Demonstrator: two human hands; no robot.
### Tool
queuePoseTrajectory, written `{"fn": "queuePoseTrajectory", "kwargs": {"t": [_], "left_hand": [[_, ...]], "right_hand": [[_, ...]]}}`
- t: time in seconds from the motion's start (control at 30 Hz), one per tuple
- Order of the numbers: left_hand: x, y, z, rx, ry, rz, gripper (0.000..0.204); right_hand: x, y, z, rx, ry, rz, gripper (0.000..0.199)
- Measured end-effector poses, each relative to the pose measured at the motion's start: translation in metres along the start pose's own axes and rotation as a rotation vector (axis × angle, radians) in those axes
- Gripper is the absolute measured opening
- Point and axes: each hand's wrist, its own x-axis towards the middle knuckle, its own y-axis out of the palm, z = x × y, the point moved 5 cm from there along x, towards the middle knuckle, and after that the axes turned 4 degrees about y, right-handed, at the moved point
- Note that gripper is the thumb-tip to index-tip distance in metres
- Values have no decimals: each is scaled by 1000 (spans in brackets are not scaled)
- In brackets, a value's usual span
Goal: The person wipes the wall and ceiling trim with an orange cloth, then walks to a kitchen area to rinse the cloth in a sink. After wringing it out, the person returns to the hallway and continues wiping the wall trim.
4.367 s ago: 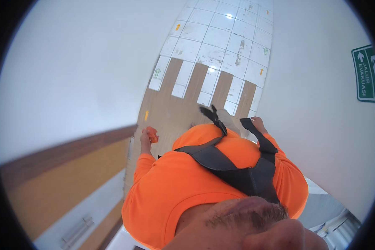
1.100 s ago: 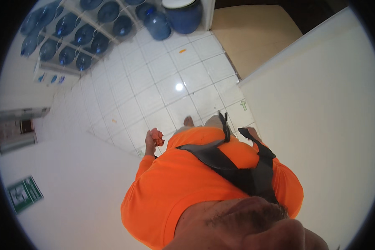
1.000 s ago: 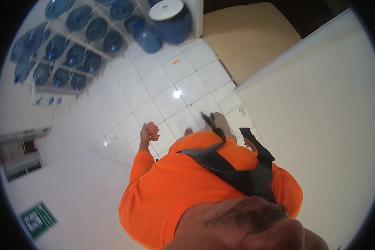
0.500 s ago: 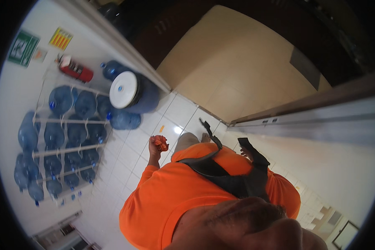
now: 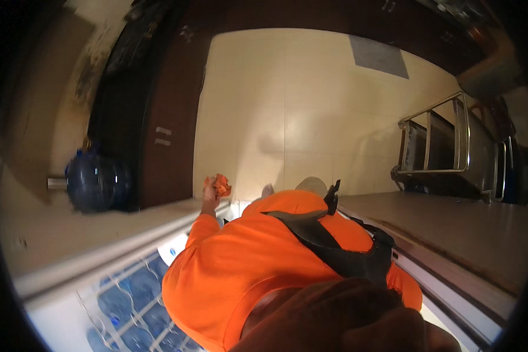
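My left hand (image 5: 209, 191) is closed round a crumpled orange cloth (image 5: 222, 186), which bunches out past the fingers. It is held out to the left of my body, above the pale tiled floor (image 5: 264, 117) by the doorway. My right hand does not show; the orange shirt (image 5: 264, 252) and the black strap (image 5: 311, 237) hide that side.
Dark brown cabinets (image 5: 173, 105) line the left and far sides. A blue water jug (image 5: 97, 182) rests on the left. At right stands a metal-framed cart (image 5: 434, 141), beside a wall edge (image 5: 440, 229). Racked water jugs (image 5: 132, 293) are behind at lower left.
I have moved forward and turned, from the white-tiled room into the doorway of the beige-floored one. My left hand still grips the orange cloth. My right hand's fingers have gone out of sight.
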Motion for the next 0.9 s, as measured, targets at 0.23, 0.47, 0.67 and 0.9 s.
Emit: {"fn": "queuePoseTrajectory", "kwargs": {"t": [0.23, 0.47, 0.67, 0.9], "left_hand": [[135, 220, -229, 107, 199, 235, 40], [224, 403, -231, -133, 114, 472, 43], [260, 488, -251, -178, 30, 466, 45], [333, 620, -291, -419, 15, 458, 38]], "right_hand": [[36, -5, -7, 163, 207, -13, 35], [156, -94, 3, 264, 282, -38, 40], [282, -250, 26, 789, 276, -346, 44], [402, -387, 40, 448, 344, -171, 50]]}}
